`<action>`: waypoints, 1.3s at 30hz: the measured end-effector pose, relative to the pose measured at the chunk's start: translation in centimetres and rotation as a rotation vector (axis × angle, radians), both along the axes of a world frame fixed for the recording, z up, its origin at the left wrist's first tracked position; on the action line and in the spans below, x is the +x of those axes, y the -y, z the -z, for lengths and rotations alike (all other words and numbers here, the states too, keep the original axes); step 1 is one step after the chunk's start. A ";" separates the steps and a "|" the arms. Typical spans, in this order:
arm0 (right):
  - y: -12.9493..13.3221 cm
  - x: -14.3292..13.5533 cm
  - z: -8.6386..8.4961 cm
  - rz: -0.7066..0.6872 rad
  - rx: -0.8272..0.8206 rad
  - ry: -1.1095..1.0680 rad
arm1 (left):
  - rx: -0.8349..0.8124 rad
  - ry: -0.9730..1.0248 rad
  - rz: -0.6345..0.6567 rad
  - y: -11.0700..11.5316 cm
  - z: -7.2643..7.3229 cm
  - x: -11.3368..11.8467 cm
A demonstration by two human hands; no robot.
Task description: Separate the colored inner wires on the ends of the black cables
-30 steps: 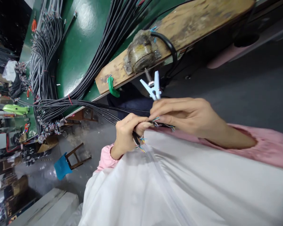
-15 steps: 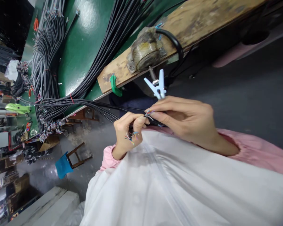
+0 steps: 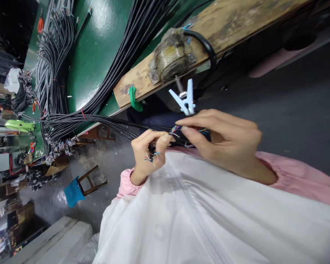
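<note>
My left hand (image 3: 150, 156) is closed around black cables (image 3: 121, 126), thumb and forefinger pinching one near its stripped end. Thin coloured wires (image 3: 175, 129) fan out from that end. More coloured wire ends (image 3: 153, 158) poke out between the lower fingers of this hand. Just to the right, my right hand (image 3: 222, 143) has thumb and forefinger in a loose pinch at the tips of the coloured wires. Other stripped ends (image 3: 203, 130) show behind its thumb. Above the right hand, a pale blue clothes-peg-like clip (image 3: 184, 102) sits on the shaft of a small motor (image 3: 172, 60).
The motor is fixed to a wooden board (image 3: 236, 22) along the green table (image 3: 99, 44). A green clamp (image 3: 134, 99) grips the board's edge. Large bundles of grey and black cables (image 3: 55, 62) cover the table's left. A blue-seated stool (image 3: 73, 192) stands on the floor.
My right hand has drawn back a little to the right and up, its fingertips now nearer the wire tips. My left hand stays nearly still with the cables.
</note>
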State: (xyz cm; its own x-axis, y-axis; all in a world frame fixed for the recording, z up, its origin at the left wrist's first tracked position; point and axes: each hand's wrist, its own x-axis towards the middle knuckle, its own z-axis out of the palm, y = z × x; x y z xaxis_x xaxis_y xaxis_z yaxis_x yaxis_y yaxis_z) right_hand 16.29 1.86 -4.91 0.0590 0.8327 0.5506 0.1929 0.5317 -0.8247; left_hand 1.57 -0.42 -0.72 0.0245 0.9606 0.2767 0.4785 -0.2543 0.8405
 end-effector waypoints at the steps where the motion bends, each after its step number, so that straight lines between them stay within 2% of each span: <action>1: 0.0 0.1 -0.1 0.012 0.012 0.003 | 0.002 -0.011 0.006 0.0 0.0 0.0; 5: 0.0 0.3 -0.3 0.007 0.067 -0.008 | 0.015 -0.018 0.015 0.1 0.2 0.0; 13: -0.5 0.4 0.0 -0.076 0.006 -0.099 | -0.037 0.014 -0.015 0.5 1.4 -0.2; 20: -1.1 1.7 -0.5 -0.187 0.051 0.007 | 0.053 0.004 -0.017 0.2 1.3 0.1; 27: -0.8 1.2 -0.4 -0.104 0.119 0.043 | 0.048 0.057 -0.016 0.4 1.7 0.2; 29: -0.8 1.1 -0.4 -0.104 0.122 0.014 | 0.029 0.044 -0.014 0.5 1.6 0.2; 34: -1.1 1.5 -0.2 -0.219 0.028 -0.105 | 0.003 -0.018 0.041 0.4 0.7 0.0; 39: -1.4 1.3 -0.1 -0.340 0.027 -0.084 | 0.050 0.028 0.119 0.2 0.0 -0.3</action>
State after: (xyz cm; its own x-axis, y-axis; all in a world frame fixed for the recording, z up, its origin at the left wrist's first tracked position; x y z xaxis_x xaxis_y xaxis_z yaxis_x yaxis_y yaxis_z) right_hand 17.63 3.24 -4.84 -0.1728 0.7976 0.5779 -0.0672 0.5759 -0.8148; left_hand 1.31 -0.66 -0.72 0.1293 0.9364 0.3263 0.4187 -0.3498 0.8380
